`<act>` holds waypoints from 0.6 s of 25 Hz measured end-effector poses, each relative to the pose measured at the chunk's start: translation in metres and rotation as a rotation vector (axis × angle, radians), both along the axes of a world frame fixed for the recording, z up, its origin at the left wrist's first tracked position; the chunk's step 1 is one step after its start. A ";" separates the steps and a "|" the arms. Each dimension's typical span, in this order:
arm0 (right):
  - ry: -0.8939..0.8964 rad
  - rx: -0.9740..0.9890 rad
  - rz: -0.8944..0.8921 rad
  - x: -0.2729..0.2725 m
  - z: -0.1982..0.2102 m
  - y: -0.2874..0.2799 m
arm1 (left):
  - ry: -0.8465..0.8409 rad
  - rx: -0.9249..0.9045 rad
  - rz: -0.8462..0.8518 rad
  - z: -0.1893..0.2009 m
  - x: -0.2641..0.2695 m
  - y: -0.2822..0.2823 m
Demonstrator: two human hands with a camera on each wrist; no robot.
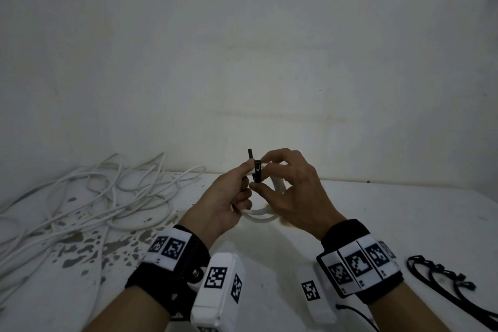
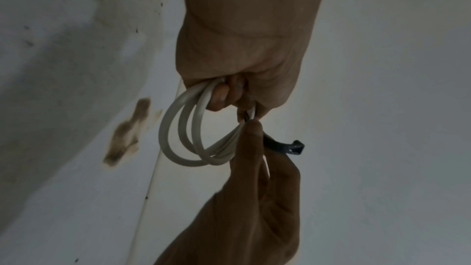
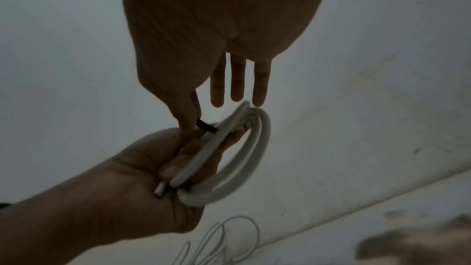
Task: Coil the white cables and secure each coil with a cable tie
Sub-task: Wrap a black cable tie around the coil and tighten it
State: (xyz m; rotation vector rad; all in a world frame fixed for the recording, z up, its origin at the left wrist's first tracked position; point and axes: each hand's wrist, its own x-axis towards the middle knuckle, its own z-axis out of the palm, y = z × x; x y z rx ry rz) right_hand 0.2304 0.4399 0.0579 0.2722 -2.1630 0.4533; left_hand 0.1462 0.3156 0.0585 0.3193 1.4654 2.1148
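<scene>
A small coil of white cable (image 1: 258,217) is held above the table in front of me. My left hand (image 1: 246,183) grips one side of the coil (image 2: 183,138), fingers curled round its loops. A black cable tie (image 1: 257,170) is wrapped over the bundle at the top, one end sticking up. My right hand (image 1: 262,174) pinches the tie (image 3: 206,127) between thumb and index finger, its other three fingers (image 3: 237,84) stretched out. The tie's head (image 2: 293,147) juts out beside the right hand. A metal plug (image 3: 160,189) shows at the left palm.
A loose tangle of white cables (image 1: 94,197) lies on the stained white table (image 1: 377,210) at the left, up to the wall. Several black cable ties (image 1: 442,275) lie near the right edge. A thin black wire (image 1: 358,315) runs from my right wrist.
</scene>
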 end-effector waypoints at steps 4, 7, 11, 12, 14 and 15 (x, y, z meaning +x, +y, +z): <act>-0.038 -0.164 0.021 0.008 0.008 -0.005 | 0.084 -0.055 0.057 0.002 0.000 -0.004; -0.111 -0.476 -0.006 0.009 0.016 -0.011 | 0.230 -0.141 0.097 0.002 0.004 -0.003; -0.102 -0.705 -0.037 0.009 0.022 -0.017 | 0.363 -0.188 0.142 0.000 0.007 -0.001; -0.096 -0.702 -0.054 0.010 0.023 -0.019 | 0.434 -0.220 0.163 0.000 0.007 -0.001; -0.086 -0.704 -0.069 0.011 0.026 -0.019 | 0.621 -0.282 0.180 0.000 0.006 -0.001; -0.081 -0.700 -0.080 0.012 0.027 -0.018 | 0.714 -0.309 0.177 0.000 0.006 -0.001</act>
